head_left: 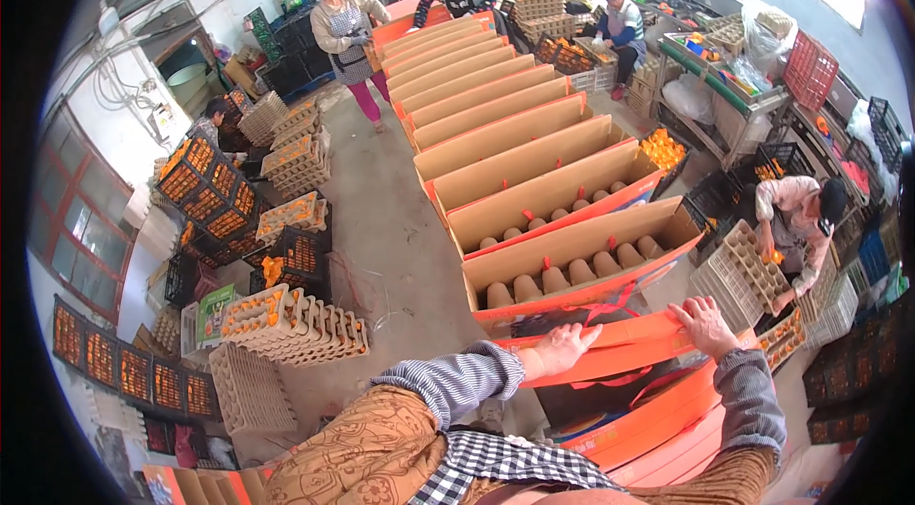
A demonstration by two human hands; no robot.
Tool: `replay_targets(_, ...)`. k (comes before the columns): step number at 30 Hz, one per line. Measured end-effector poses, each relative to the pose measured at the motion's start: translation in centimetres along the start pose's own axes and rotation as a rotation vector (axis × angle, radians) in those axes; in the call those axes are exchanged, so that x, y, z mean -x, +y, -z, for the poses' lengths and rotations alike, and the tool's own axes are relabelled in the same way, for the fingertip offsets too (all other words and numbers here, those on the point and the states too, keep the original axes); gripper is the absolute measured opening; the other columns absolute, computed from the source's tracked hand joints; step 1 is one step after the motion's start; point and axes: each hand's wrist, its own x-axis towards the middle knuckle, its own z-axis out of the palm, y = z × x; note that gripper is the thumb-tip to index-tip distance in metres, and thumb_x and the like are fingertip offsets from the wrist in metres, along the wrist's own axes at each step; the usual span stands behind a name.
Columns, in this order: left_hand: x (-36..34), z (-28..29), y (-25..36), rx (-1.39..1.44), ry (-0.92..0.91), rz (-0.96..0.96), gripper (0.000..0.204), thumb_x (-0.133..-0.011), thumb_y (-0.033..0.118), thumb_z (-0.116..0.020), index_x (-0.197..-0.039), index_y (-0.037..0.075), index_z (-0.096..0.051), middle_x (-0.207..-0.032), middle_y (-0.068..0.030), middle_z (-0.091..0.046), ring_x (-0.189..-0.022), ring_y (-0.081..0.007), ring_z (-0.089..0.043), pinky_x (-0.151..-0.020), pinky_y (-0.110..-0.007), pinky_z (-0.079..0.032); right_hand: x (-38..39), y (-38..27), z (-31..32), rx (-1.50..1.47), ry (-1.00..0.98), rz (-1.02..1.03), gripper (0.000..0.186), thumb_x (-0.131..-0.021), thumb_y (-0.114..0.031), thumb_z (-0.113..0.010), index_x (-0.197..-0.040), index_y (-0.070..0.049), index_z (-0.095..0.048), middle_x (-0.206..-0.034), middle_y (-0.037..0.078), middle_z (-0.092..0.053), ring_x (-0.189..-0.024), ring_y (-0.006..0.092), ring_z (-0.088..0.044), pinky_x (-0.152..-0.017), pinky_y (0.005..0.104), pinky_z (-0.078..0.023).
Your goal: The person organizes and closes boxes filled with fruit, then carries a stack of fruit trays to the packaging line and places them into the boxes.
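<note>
Right in front of me is an orange-red cardboard carton (624, 333) with its long flap standing up. My left hand (560, 351) is closed on the left part of its upper edge. Over the right end of that same edge, the fingers of my right hand (705, 326) are bent, gripping it. Just beyond stands an open carton (572, 314) with brown cardboard inside and a row of rounded grey-brown moulded-pulp humps (579, 272). Below my hands, more flat orange-red cardboard (658, 429) leans in layers near my apron.
A long row of open cartons (505, 110) runs away from me. Stacked pulp trays (291, 324) and black crates of orange fruit (205, 186) stand at left. Two people (348, 29) are at the row's far end. At right, a person (796, 219) handles a tray; others sit farther back.
</note>
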Motion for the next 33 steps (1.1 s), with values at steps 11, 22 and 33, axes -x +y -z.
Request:
replay_targets(11,-0.1,0.6,0.5,0.094,-0.121,0.055,0.073,-0.094,0.007,-0.054,-0.164,0.006,-0.034,-0.110,-0.0258,-0.062,-0.096,-0.0382,-0.068,-0.086,-0.048,-0.059,-0.6,1.4,0.4,-0.154,-0.015,-0.045,0.055,-0.093,-0.018,-0.064,-0.146,-0.033,-0.057,-0.116,0.007,-0.062,-0.117,0.0274,-0.057,-0.103,0.0528,-0.040)
replay_targets(22,0.1,0.4,0.7,0.029,-0.078,0.001,0.075,-0.092,0.007,-0.056,-0.163,0.005,-0.035,-0.109,-0.0259,-0.062,-0.094,-0.0372,-0.068,-0.083,-0.047,-0.060,1.6,1.8,-4.6,-0.218,0.100,-0.238,0.064,-0.090,-0.047,-0.069,-0.150,-0.029,-0.057,-0.153,0.014,-0.050,-0.146,0.0386,-0.039,-0.117,0.0587,-0.027)
replay_targets(33,-0.8,0.6,1.2,-0.016,-0.032,0.012,0.073,-0.092,0.009,-0.055,-0.163,0.006,-0.037,-0.105,-0.0234,-0.062,-0.091,-0.0340,-0.068,-0.082,-0.045,-0.058,-3.4,-5.6,-10.2,-0.149,0.284,-0.490,0.041,-0.101,-0.045,-0.056,-0.129,-0.018,-0.068,-0.150,0.019,-0.053,-0.154,0.0432,-0.030,-0.124,0.0705,-0.009)
